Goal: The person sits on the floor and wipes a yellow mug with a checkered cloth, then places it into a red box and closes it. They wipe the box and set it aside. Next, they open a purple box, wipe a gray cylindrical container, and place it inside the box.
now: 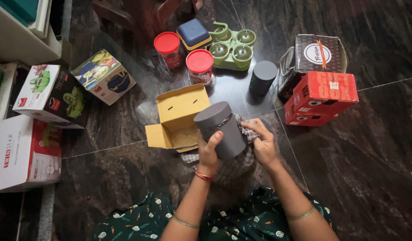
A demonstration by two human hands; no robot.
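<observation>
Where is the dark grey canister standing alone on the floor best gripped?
Probably around the round side wall of the standing grey canister, from above. It stands upright with its flat lid facing up; the black carton crowds one side, so the open front is freer.

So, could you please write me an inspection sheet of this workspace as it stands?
Surface: dark marbled floor, glossy, tile joints showing.
Job's things: grey canister, tilted, in the left hand; checked cloth under the right hand, against the canister; open yellow box lying just behind it.
Clutter: second grey canister upright; two red-lidded jars; blue-lidded container; green tray of small jars; red boxes; black box; printed cartons at left.
Grippers: left hand grips the canister; right hand presses the cloth.
Cables: nothing seen.
Surroundings: shelf edge at upper left; wooden furniture legs at top.
</observation>
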